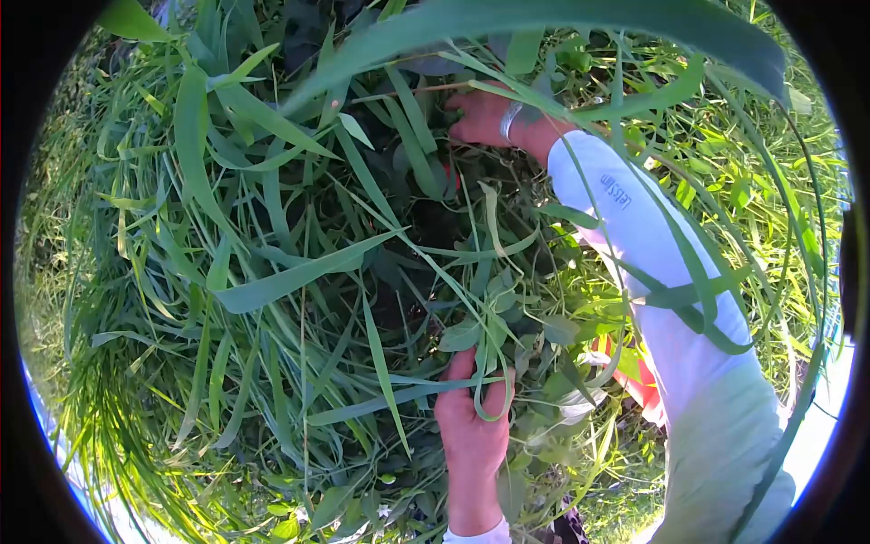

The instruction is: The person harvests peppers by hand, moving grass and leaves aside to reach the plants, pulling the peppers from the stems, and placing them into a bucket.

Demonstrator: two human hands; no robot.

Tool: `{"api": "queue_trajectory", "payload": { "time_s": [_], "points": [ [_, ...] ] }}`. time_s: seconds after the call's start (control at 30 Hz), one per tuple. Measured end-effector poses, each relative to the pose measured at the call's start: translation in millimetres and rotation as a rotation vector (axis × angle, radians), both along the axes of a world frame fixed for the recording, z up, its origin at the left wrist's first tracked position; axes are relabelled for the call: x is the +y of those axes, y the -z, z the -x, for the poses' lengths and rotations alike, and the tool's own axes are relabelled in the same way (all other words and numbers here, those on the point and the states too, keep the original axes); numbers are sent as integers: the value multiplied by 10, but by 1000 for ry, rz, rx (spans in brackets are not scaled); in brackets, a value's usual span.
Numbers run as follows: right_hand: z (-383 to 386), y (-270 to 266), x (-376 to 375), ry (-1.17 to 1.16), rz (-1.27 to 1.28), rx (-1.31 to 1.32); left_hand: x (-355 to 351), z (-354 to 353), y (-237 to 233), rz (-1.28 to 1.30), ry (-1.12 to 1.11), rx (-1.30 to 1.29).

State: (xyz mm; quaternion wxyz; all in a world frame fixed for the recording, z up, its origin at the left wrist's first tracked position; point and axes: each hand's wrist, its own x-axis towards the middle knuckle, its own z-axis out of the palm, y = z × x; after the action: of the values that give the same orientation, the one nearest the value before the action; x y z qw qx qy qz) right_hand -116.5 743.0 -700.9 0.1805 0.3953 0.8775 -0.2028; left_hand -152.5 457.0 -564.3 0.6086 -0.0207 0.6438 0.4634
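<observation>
My left hand [473,419] reaches up from the bottom middle into the plants. Its index finger and thumb are apart, with broad green leaves [460,335] at the fingertips and a long grass blade lying across the hand. My right hand [480,118], with a silver bracelet [510,120] at the wrist, is farther off at the upper middle. Its fingers curl into the shaded foliage, and leaves hide what they close on. Just below it, a small red spot [450,172] shows among the stems, too covered to identify.
Dense tall grass [263,290] fills the left side. A wide blade [562,20] arches close to the camera across the top. Sunlit weeds [716,172] grow on the right, behind my white sleeve [625,208]. Red material [642,390] shows beside that arm.
</observation>
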Motion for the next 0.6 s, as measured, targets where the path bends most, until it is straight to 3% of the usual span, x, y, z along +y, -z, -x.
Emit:
{"api": "queue_trajectory", "payload": {
  "time_s": [0.07,0.27,0.33,0.4,0.43,0.53,0.6],
  "points": [
    [21,-112,72,113,219,-103,28,24,-42,72,34,-38],
    [148,20,192,-78,-44,-300,56,50,-46,19,17,-56],
    [-29,-25,271,305,250,-25,44,61,-36,36,16,-62],
    [-215,30,222,300,240,86,55,75,-33,54,12,-66],
    [-348,233,177,420,238,208,72,82,-51,80,17,-66],
    [-311,297,48,397,-120,277,3,77,19,81,49,-16],
    [-163,462,136,14,-133,-280,-5,82,39,58,74,38]
  ]
}}
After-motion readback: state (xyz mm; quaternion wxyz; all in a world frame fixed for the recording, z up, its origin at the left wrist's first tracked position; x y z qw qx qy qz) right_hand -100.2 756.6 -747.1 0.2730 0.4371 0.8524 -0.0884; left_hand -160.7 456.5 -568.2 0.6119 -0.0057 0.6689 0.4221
